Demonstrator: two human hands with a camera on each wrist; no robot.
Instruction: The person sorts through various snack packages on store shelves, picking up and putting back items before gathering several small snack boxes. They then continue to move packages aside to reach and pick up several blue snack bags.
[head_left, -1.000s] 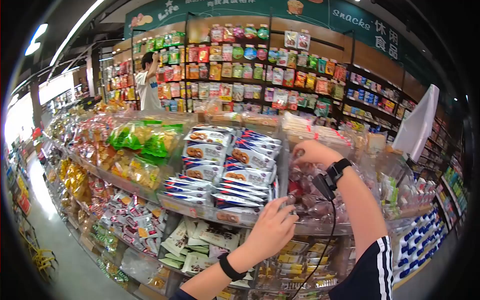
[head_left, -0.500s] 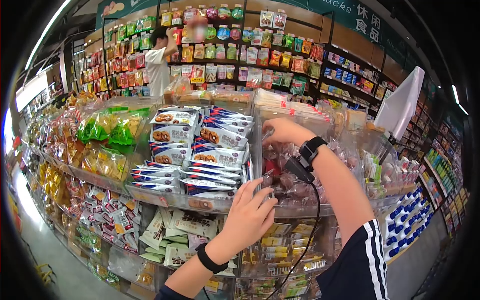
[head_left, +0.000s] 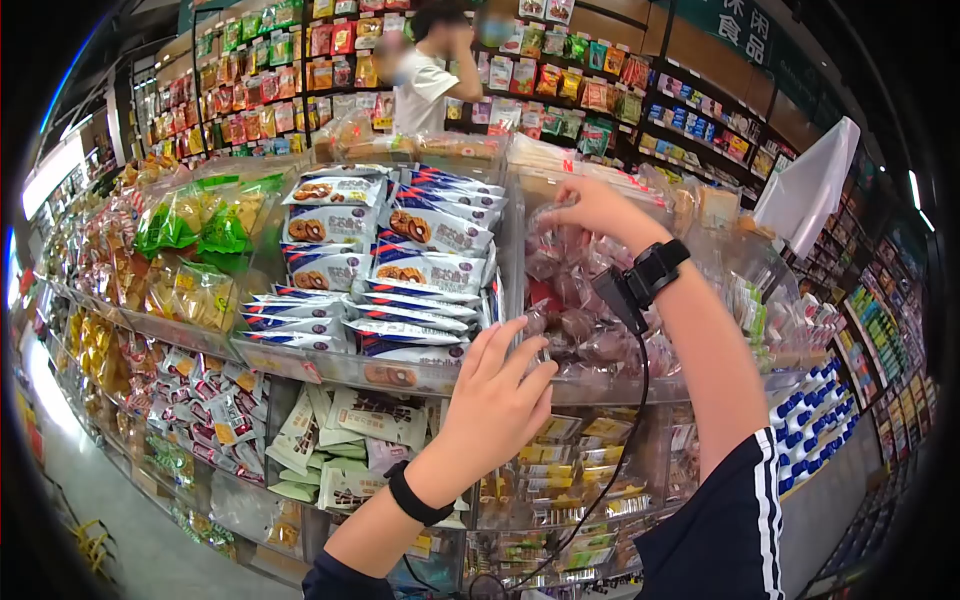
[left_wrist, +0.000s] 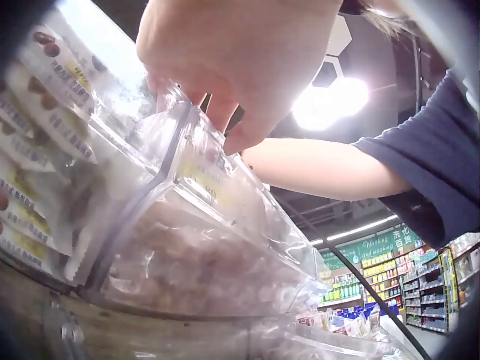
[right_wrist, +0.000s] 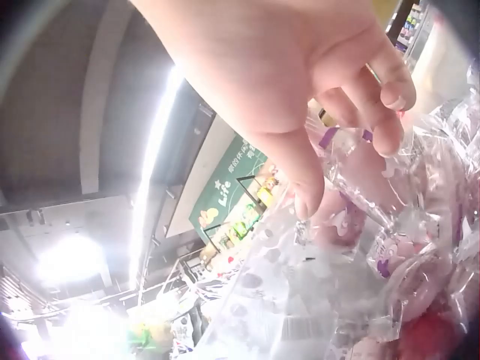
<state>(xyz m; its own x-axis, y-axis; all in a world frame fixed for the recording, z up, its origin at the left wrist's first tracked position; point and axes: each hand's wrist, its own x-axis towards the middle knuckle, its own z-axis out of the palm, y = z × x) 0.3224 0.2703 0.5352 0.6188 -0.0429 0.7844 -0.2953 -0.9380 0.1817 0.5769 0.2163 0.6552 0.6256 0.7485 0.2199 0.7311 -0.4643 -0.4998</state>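
A clear bin (head_left: pixel 650 385) holds many clear-wrapped pinkish snacks (head_left: pixel 590 325). Over its back left part is my right hand (head_left: pixel 600 212); in the right wrist view this hand (right_wrist: pixel 300 82) has its thumb and bent fingers around the clear wrapper of a pinkish snack (right_wrist: pixel 352 180), its fingertips partly hidden by film. My left hand (head_left: pixel 490 405) lies at the bin's front left corner, fingers spread and lightly bent over the rim. The left wrist view shows this hand (left_wrist: pixel 240 60) against the clear wall (left_wrist: pixel 225 161), some fingertips out of sight.
White and blue cookie packets (head_left: pixel 330 225) fill the compartment to the left, with green-topped bags (head_left: pixel 225 230) farther left. Lower shelves hold white packets (head_left: pixel 375 420) and yellow ones (head_left: pixel 580 455). A black cable (head_left: pixel 640 420) hangs from the right wrist. Beyond the display stands a person (head_left: pixel 425 90).
My right hand has risen a little over the bin's back left part. My left hand stays at the front rim. The person behind has moved right, and the head view has shifted.
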